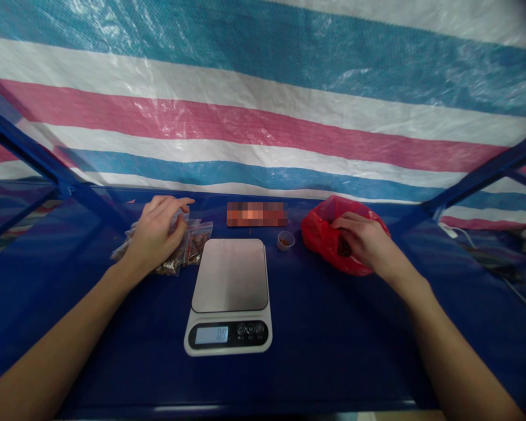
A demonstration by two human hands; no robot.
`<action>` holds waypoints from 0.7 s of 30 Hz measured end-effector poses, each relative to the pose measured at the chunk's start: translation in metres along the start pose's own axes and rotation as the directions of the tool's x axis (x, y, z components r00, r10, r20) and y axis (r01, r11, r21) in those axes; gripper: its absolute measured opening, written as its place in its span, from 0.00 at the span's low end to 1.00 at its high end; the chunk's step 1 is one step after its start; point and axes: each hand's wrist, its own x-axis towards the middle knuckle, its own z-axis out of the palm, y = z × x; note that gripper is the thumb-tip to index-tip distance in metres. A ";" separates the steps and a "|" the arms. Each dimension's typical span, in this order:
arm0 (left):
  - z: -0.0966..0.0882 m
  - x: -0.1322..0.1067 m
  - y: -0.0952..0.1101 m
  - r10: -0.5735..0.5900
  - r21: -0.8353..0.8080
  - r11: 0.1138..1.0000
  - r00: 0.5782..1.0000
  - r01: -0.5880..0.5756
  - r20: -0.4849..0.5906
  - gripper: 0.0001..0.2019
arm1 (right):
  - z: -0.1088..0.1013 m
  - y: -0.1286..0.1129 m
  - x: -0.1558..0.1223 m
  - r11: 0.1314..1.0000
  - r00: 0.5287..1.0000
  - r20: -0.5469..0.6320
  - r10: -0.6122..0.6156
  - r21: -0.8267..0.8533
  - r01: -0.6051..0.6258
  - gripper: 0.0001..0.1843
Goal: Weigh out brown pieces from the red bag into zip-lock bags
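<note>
My left hand (156,234) lies over a loose pile of small clear plastic bags (191,245) holding reddish-brown dried bits, its fingers spread at the far side of the pile. My right hand (363,238) grips the edge of a crumpled red plastic bag (322,234), with something dark showing inside near my fingers. Between the hands sits a digital kitchen scale (230,292) with a steel platform and a lit display, both hands apart from it. A small cup (285,240) holding brown bits stands beyond the scale, and a pixelated, blurred flat item (257,214) lies at the back.
A dark blue table top (315,351) carries everything. A striped blue, white and pink tarpaulin (263,111) hangs behind it, and blue metal frame bars (35,152) rise at both sides. A white cable (458,234) runs along the right side.
</note>
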 end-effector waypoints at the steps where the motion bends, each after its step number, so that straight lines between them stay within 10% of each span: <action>1: 0.000 0.000 0.000 0.003 0.001 1.000 1.000 -0.003 0.003 0.16 | -0.002 -0.001 0.000 1.000 1.000 -0.026 0.006 -0.017 -0.007 0.18; 12: -0.003 0.002 0.012 -0.006 0.005 1.000 1.000 0.006 0.019 0.16 | -0.021 -0.062 0.012 0.999 0.919 -0.392 0.040 0.011 -0.039 0.11; 21: 0.001 0.001 0.009 0.063 0.014 0.998 0.998 -0.063 0.015 0.18 | 0.030 -0.085 0.032 0.940 0.981 -0.188 -0.039 0.325 0.100 0.12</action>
